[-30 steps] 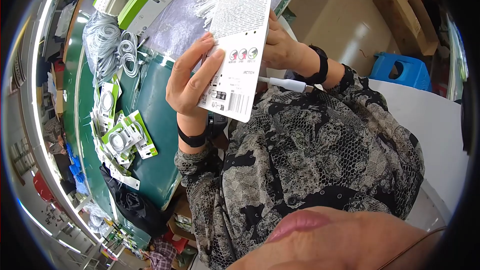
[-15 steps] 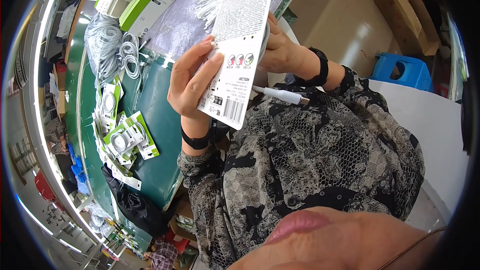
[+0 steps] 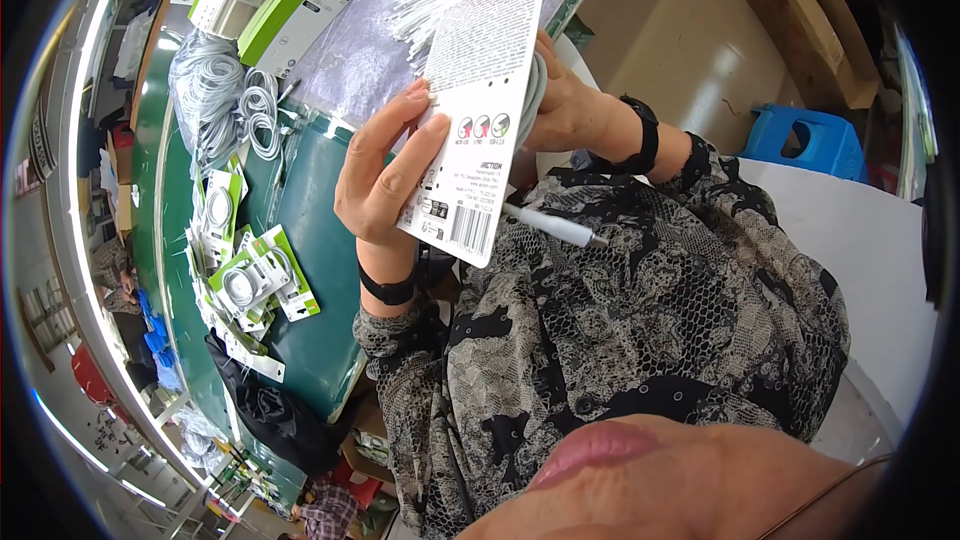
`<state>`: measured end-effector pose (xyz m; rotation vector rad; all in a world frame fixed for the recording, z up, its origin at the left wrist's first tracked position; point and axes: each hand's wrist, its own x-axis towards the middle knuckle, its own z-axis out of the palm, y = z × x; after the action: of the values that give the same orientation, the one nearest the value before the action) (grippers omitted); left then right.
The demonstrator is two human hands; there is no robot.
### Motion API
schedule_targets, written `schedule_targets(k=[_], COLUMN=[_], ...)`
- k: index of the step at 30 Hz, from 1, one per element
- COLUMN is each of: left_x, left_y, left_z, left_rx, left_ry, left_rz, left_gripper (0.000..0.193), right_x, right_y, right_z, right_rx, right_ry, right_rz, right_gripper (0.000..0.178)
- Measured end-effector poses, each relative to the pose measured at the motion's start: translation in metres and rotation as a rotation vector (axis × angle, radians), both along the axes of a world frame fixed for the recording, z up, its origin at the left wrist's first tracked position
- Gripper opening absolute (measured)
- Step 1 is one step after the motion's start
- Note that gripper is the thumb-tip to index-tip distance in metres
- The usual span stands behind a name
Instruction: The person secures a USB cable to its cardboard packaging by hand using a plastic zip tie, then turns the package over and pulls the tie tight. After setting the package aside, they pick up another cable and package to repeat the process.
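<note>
In front of my chest my left hand (image 3: 390, 165) grips a white backing card (image 3: 478, 70), fingers on its printed back face. The card stands tilted, with a hanging slot at its top end. Behind its right edge part of a coiled grey-white cable (image 3: 535, 95) shows. My right hand (image 3: 568, 105) is closed round this coil against the card's far side; its fingertips are mostly hidden. One cable end with a white plug (image 3: 560, 227) sticks out below the card, loose before my patterned shirt.
To the left, several carded cables (image 3: 245, 285) lie heaped on the green table (image 3: 320, 230). Coiled cables in a clear bag (image 3: 205, 90) lie farther back by green-white boxes (image 3: 297, 15). White ties (image 3: 430, 0) lie at the back. At right are a blue stool (image 3: 805, 143) and a cardboard box (image 3: 815, 35).
The card has turned slightly, and more of the coil shows past its right edge. The loose plug has dropped a little and swung slightly left. Both hands keep their hold.
</note>
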<state>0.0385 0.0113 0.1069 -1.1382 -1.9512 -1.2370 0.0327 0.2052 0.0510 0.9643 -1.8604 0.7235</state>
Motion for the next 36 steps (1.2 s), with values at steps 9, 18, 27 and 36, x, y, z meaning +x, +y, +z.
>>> schedule_targets(k=[9,18,27,36], left_x=[0.002,0.002,0.000,0.000], left_y=[0.000,0.014,0.030,0.024], left_z=[0.006,-0.035,-0.050,-0.058], left_rx=[-0.042,0.351,0.832,0.892], left_ry=[0.039,-0.576,-0.982,-1.085], left_rz=[0.028,0.124,-0.060,-0.060], left_gripper=[0.029,0.026,0.023,0.026], right_x=[-0.001,0.005,-0.013,-0.014], right_y=[0.003,0.001,-0.012,-0.014], right_z=[-0.001,0.013,0.014,0.005], right_rx=[-0.046,-0.480,-0.364,-0.237], right_ry=[-0.064,-0.686,-0.320,-0.385], right_rz=[0.098,0.409,0.030,-0.006], right_gripper=[0.022,0.020,0.017,0.019])
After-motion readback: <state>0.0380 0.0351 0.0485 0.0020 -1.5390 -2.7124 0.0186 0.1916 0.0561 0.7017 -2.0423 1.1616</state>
